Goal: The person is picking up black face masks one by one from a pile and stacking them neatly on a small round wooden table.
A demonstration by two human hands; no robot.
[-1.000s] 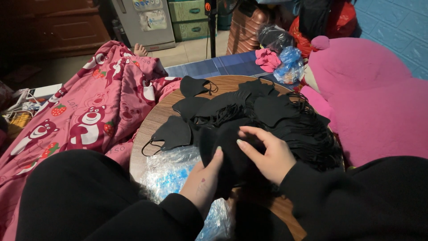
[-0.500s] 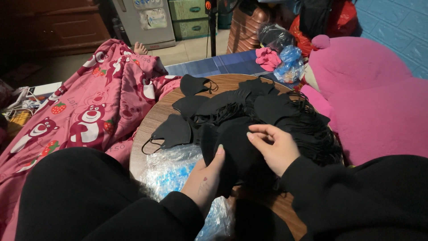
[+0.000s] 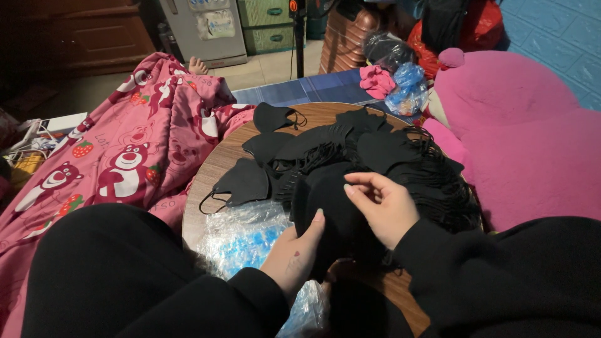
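Both hands grip a black mask stack (image 3: 332, 213) on the round surface (image 3: 219, 169): left hand (image 3: 294, 253) beneath, right hand (image 3: 385, 206) pinching on top.

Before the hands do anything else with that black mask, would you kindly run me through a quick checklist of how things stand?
1. Left hand grips the black mask from below, thumb on its front: ok.
2. Right hand pinches the mask's upper edge with its fingertips: ok.
3. Held mask separated from the pile of black masks behind it: cannot tell, black on black.
4. Pile fully on the round wooden table: not ok, its right side hangs over the edge towards the pink plush.
5. Clear plastic bags within reach beside the left hand: ok.
6. Loose single mask lying flat on the table, ear loop free: ok.
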